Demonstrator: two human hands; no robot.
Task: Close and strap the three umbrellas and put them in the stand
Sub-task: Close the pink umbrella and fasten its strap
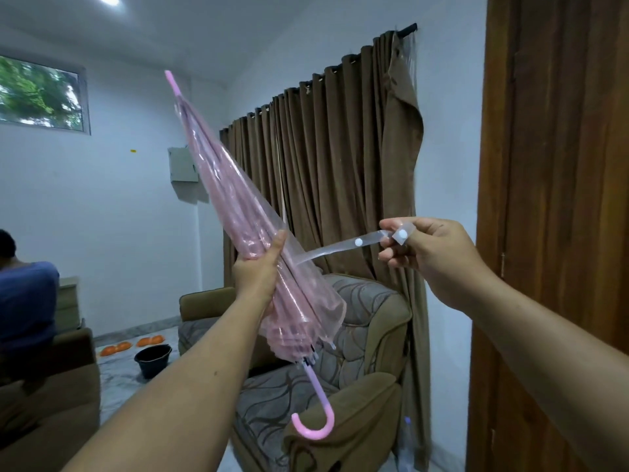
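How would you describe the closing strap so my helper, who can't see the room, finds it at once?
Start at the brown curtain; before it the left hand grips a folded pink umbrella. The strap is the clear band running from its canopy to the right hand, which pinches its end. Two white snap buttons mark it.

We see a clear pink umbrella (238, 212) with a pink tip and a solid pink hooked handle (315, 425). Its strap (340, 248) is clear, with two white snaps. The curtain (340, 165) behind is plain brown, on a black rod. The armchair (357, 352) is olive-brown, with grey cushions bearing dark swirling lines. We note pale bluish-white walls (119, 199), a reddish-brown wooden door (558, 165), a black bucket (153, 361), orange things (115, 349) on the pale floor, and a blue shirt (27, 301).
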